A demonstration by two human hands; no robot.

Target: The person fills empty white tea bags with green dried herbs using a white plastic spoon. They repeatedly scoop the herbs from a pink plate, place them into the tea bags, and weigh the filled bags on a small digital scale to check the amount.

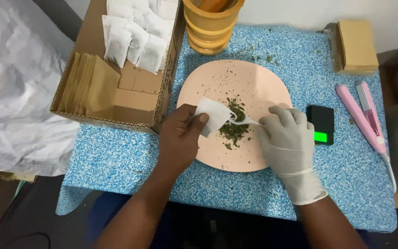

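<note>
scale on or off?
On. The small black scale, right of the pink plate, shows a lit green display on the side nearest the person; any reading is too small to tell.

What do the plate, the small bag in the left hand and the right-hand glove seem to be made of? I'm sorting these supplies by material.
Plate: probably plastic or melamine, matte pale pink, no glaze shine.
Small bag: thin white filter paper or nonwoven, soft, creasing under the left hand.
Glove on the right hand: thin latex or vinyl, whitish, wrinkled and clinging.

Plate mid-table, box left, scale & sealer right, jar behind
</note>
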